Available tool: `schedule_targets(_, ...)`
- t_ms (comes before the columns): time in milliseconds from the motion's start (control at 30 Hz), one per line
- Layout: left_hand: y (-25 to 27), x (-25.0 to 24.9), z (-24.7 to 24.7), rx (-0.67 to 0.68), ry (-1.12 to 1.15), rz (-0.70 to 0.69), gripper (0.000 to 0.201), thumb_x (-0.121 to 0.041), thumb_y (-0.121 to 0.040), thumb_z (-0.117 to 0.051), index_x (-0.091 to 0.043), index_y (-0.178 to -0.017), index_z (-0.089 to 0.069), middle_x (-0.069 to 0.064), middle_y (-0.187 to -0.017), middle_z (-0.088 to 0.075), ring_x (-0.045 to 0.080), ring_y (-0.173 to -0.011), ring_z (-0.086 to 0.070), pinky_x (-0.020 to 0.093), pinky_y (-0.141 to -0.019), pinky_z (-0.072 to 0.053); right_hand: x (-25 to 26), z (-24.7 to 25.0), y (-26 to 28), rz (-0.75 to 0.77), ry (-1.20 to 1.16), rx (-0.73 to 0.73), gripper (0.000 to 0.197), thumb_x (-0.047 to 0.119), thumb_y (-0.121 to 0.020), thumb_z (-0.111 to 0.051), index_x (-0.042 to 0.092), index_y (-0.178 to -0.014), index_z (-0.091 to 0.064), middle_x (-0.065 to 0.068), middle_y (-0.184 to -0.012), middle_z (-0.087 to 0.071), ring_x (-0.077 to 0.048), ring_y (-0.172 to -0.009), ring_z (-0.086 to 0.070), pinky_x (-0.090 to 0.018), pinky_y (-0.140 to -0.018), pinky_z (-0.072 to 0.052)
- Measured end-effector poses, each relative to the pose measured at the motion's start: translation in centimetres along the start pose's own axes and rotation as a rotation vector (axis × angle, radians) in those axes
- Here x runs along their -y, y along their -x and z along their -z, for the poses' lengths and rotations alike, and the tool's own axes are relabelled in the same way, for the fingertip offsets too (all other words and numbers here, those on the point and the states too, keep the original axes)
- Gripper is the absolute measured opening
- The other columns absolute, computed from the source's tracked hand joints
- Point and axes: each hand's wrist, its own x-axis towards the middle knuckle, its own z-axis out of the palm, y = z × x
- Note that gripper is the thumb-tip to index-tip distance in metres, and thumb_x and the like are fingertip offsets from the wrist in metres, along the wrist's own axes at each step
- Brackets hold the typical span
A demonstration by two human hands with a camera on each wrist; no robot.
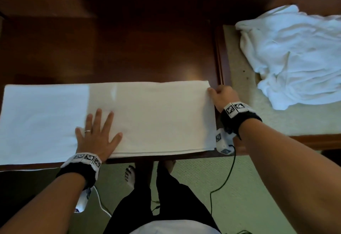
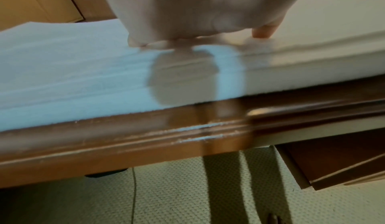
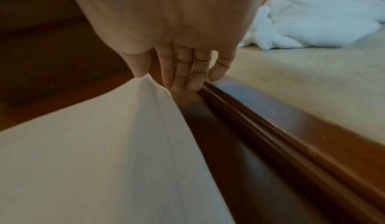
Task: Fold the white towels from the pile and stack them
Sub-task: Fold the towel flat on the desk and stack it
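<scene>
A white towel (image 1: 147,115) lies flat along the near edge of the dark wooden tabletop (image 1: 129,49), and it looks already doubled, because two layers show at its near and right edges. The left hand (image 1: 97,136) presses on the towel near its middle, with the fingers straight and spread wide. The right hand (image 1: 222,96) pinches the far right corner of the towel between thumb and fingers (image 3: 183,69), and in the right wrist view this corner is a little lifted. The pile of unfolded towels (image 1: 295,54) waits on a beige surface (image 1: 239,86) at the right, well apart. The cloth seems light, soft and limp, so I think it will sag when lifted; it is better to take it at the corners and pull it taut.
</scene>
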Motion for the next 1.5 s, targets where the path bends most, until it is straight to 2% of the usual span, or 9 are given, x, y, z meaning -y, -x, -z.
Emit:
schedule_targets(400, 0.5, -0.9, 1.2, 0.118, -0.022, 0.034, 0.079, -0.076, -0.078, 0.002, -0.045, -0.138, 0.042, -0.008, -0.144, 0.054, 0.026, -0.149, 0.029, 0.062, -0.119, -0.001, 2.6, 0.3, -4.1, -0.169, -0.380, 0.067, 0.036, 0.031, -0.060, -0.069, 0.011, -0.088, -0.060, -0.014, -0.087, -0.066, -0.029, -0.074, -0.063, -0.042, -0.079, -0.058)
schedule_targets(500, 0.5, -1.0, 1.3, 0.129, -0.018, 0.044, 0.079, -0.077, -0.077, 0.003, -0.045, -0.137, 0.044, -0.008, -0.142, 0.055, 0.026, -0.148, 0.031, 0.061, -0.118, 0.000, 3.4, 0.5, -3.9, -0.153, -0.454, 0.061, 0.026, 0.031, -0.083, -0.071, 0.010, -0.094, -0.061, -0.008, -0.080, -0.062, -0.025, -0.067, -0.059, -0.035, -0.068, -0.053)
schedule_targets(600, 0.5, -0.9, 1.4, 0.121, -0.007, 0.042, 0.079, -0.077, -0.077, 0.002, -0.046, -0.137, 0.042, -0.009, -0.144, 0.054, 0.025, -0.148, 0.030, 0.061, -0.118, 0.000, 3.3, 0.3, -4.4, -0.146, -0.432, 0.068, 0.028, 0.033, -0.094, -0.062, 0.007, -0.101, -0.065, -0.010, -0.089, -0.066, -0.030, -0.081, -0.064, -0.039, -0.081, -0.057)
schedule_targets(733, 0.4, -0.8, 1.1, 0.103, 0.017, 0.035, 0.078, -0.077, -0.078, -0.002, -0.049, -0.139, 0.039, -0.011, -0.147, 0.050, 0.024, -0.148, 0.030, 0.061, -0.118, 0.001, 3.1, 0.7, -5.1, -0.197, -0.363, 0.112, 0.028, 0.032, -0.089, -0.065, 0.005, -0.096, -0.067, -0.014, -0.093, -0.070, -0.034, -0.086, -0.068, -0.047, -0.090, -0.056)
schedule_targets(867, 0.3, -0.6, 0.7, 0.079, 0.034, 0.032, 0.076, -0.075, -0.087, -0.012, -0.049, -0.140, 0.036, -0.013, -0.147, 0.050, 0.022, -0.148, 0.030, 0.061, -0.118, 0.002, 2.7, 1.0, -5.0, -0.148, -0.400, 0.075, 0.009, 0.017, -0.084, -0.072, 0.016, -0.087, -0.064, -0.009, -0.090, -0.067, -0.026, -0.082, -0.064, -0.037, -0.077, -0.054)
schedule_targets(1000, 0.2, -0.6, 0.6, 0.093, 0.024, 0.038, 0.076, -0.073, -0.091, -0.016, -0.049, -0.137, 0.040, -0.013, -0.142, 0.055, 0.022, -0.146, 0.034, 0.060, -0.118, 0.005, 1.3, 0.4, -3.5, -0.041, -0.386, -0.116, 0.027, -0.001, -0.085, -0.063, 0.018, -0.103, -0.060, -0.002, -0.093, -0.058, -0.022, -0.085, -0.060, -0.025, -0.068, -0.044)
schedule_targets(1200, 0.3, -0.7, 0.6, 0.084, 0.028, 0.032, 0.076, -0.073, -0.091, -0.015, -0.048, -0.137, 0.040, -0.012, -0.144, 0.052, 0.023, -0.148, 0.032, 0.060, -0.118, 0.006, -1.6, -2.1, 2.8, 0.036, -0.275, -0.315, 0.013, 0.027, -0.093, -0.059, 0.015, -0.094, -0.063, -0.005, -0.099, -0.064, -0.022, -0.085, -0.058, -0.025, -0.072, -0.037)
schedule_targets(1400, 0.3, -0.6, 0.5, 0.090, 0.014, 0.005, 0.077, -0.074, -0.091, -0.013, -0.046, -0.135, 0.043, -0.009, -0.141, 0.054, 0.026, -0.148, 0.030, 0.062, -0.117, 0.005, -4.8, -5.6, 9.9, -0.081, -0.143, -0.012, 0.034, 0.038, -0.090, -0.064, 0.014, -0.114, -0.063, -0.005, -0.106, -0.066, -0.026, -0.101, -0.061, -0.033, -0.085, -0.048)
schedule_targets(1500, 0.2, -0.3, 0.5, 0.092, 0.016, -0.020, 0.076, -0.075, -0.091, -0.012, -0.046, -0.136, 0.042, -0.008, -0.141, 0.054, 0.026, -0.148, 0.030, 0.062, -0.118, 0.006, -5.3, -6.1, 11.2, -0.077, -0.036, -0.082, 0.021, 0.033, -0.089, -0.063, 0.013, -0.094, -0.062, -0.010, -0.103, -0.064, -0.032, -0.096, -0.060, -0.033, -0.077, -0.045)
